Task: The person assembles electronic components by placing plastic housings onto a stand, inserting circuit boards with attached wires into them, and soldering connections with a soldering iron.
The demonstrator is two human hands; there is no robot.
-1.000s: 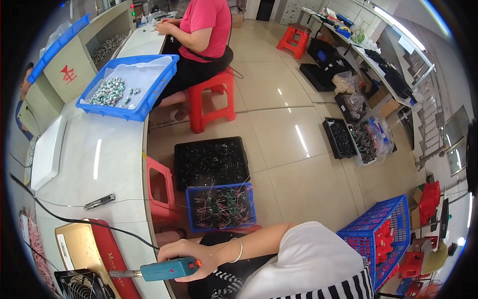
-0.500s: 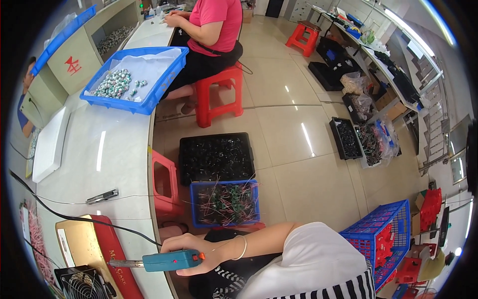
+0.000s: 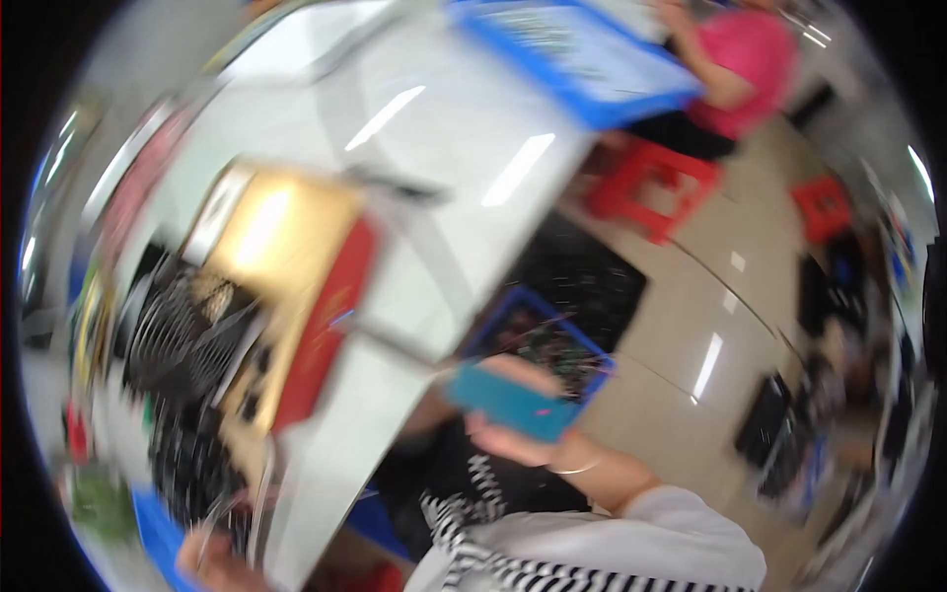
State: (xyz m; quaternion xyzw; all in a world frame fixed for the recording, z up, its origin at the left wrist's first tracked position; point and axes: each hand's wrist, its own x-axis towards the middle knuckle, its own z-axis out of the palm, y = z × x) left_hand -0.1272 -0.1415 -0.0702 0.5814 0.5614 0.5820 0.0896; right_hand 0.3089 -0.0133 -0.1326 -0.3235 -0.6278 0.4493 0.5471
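Observation:
My right hand [image 3: 518, 446] is wrapped round a teal soldering gun [image 3: 513, 400], whose thin metal tube points left over the table edge. Its tip reaches close to the red side of a gold box [image 3: 281, 222]. At the lower left, my left hand [image 3: 222, 567] is beside a bundle of dark wires [image 3: 192, 459]; motion smears its fingers, and I cannot tell if anything is in them. A small black fan [image 3: 187, 331] with a round grille stands against the gold box.
A blue tray [image 3: 582, 59] of small pieces lies at the table's far end, near a person in pink [image 3: 755, 69]. A red stool [image 3: 656, 187], a black bin [image 3: 607, 271] and a blue-rimmed bin [image 3: 592, 395] of wired parts stand beside the white table [image 3: 444, 247].
The view has swung left, so table and bins appear shifted right and turned. My left hand has come into view. The soldering gun is still in my right hand.

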